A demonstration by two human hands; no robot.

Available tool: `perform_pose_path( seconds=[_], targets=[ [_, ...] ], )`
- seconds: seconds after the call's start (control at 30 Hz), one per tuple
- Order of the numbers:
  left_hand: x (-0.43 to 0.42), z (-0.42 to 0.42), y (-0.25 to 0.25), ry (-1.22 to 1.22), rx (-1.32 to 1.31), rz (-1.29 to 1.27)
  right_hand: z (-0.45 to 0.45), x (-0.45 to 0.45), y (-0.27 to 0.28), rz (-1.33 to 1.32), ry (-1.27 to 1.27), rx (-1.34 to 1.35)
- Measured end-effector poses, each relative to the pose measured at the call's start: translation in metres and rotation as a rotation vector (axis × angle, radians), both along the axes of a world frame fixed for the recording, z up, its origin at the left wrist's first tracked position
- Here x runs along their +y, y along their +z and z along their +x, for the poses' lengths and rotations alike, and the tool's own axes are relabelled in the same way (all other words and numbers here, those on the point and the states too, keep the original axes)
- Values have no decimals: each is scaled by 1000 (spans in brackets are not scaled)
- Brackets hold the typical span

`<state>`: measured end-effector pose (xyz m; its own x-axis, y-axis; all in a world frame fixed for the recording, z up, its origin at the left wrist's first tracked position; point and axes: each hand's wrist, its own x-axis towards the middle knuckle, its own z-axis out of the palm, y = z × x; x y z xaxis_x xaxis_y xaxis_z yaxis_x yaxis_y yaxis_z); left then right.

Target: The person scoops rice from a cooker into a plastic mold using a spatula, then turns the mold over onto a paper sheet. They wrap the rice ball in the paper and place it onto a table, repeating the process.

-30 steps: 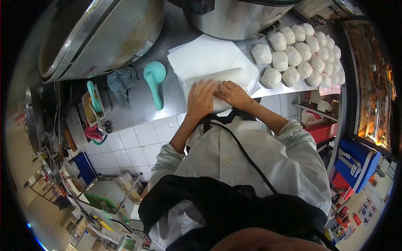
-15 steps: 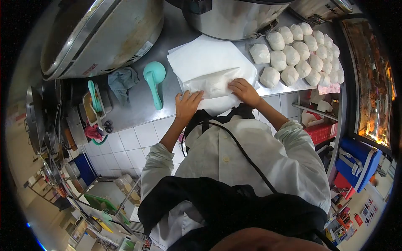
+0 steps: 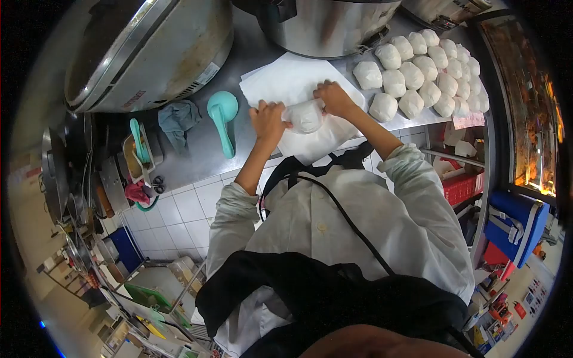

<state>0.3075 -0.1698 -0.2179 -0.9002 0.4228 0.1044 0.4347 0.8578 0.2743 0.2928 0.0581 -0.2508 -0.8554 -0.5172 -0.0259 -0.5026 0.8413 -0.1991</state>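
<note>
A white paper-wrapped parcel point(image 3: 306, 116) lies between my hands on a stack of white paper sheets point(image 3: 277, 79). My left hand point(image 3: 268, 123) is closed at the parcel's left end, with the thumb against it. At the other end, the curled fingers of my right hand point(image 3: 335, 99) grip the folded paper. What is inside the wrapping is hidden. Several finished-looking white wrapped parcels point(image 3: 412, 76) sit in rows to the right of the stack. Left of the paper lies a turquoise scoop point(image 3: 223, 111), bowl end away from me.
A large metal pot point(image 3: 161, 56) and a steel cooker point(image 3: 334, 27) stand at the back of the steel counter point(image 3: 197, 154). A grey-blue cloth point(image 3: 178, 122) and a container with a turquoise-handled utensil point(image 3: 138, 150) lie left. A lit glass cabinet point(image 3: 522, 107) is at far right.
The paper around the contents has been rolled into a compact parcel, slightly farther from me. Both hands moved away from my body and now press at its two ends.
</note>
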Motion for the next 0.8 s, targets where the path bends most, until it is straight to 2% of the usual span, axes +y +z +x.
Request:
perform_pose_path(
  seconds=[0.17, 0.23, 0.27, 0.3, 0.33, 0.37, 0.4, 0.43, 0.47, 0.5, 0.57, 0.63, 0.7, 0.73, 0.77, 0.8],
  targets=[
    [-2, 31, -25, -213, 121, -59, 43, -9, -4, -112, -69, 59],
    [-1, 45, -37, -256, 310, -72, 69, -18, -14, -187, -270, 114],
    [-1, 51, -42, -236, 357, -100, 77, -25, -19, -184, -276, 119],
    [0, 57, -47, -240, 362, -96, 82, -33, -23, -296, -362, 252],
    [3, 62, -50, -153, 230, -53, 84, -42, -24, -409, -445, 387],
    [2, 66, -53, -65, 94, -13, 88, -51, -26, -409, -447, 391],
    [-3, 65, -50, -186, 91, -110, 91, -61, -26, -618, -577, 316],
    [-4, 66, -50, -191, 93, -113, 92, -70, -27, -828, -704, 237],
    [-5, 66, -51, -186, 88, -43, 90, -77, -28, -924, -763, 160],
    [-5, 68, -53, -183, 78, 27, 89, -84, -21, -926, -772, 163],
    [-8, 70, -59, -184, 24, 53, 87, -96, 0, -1032, -852, -12],
    [-7, 70, -61, -182, -28, 83, 84, -100, 0, -1070, -798, 61],
    [-6, 68, -59, -105, -35, 265, 83, -104, 3, -1227, -725, -74],
    [-8, 66, -55, -112, -29, 266, 80, -103, 3, -1212, -718, -131],
    [-10, 63, -52, -116, -11, 388, 76, -104, 4, -1215, -720, -120],
    [-10, 60, -45, -120, 3, 509, 75, -106, 5, -1332, -738, -216]
  ],
)
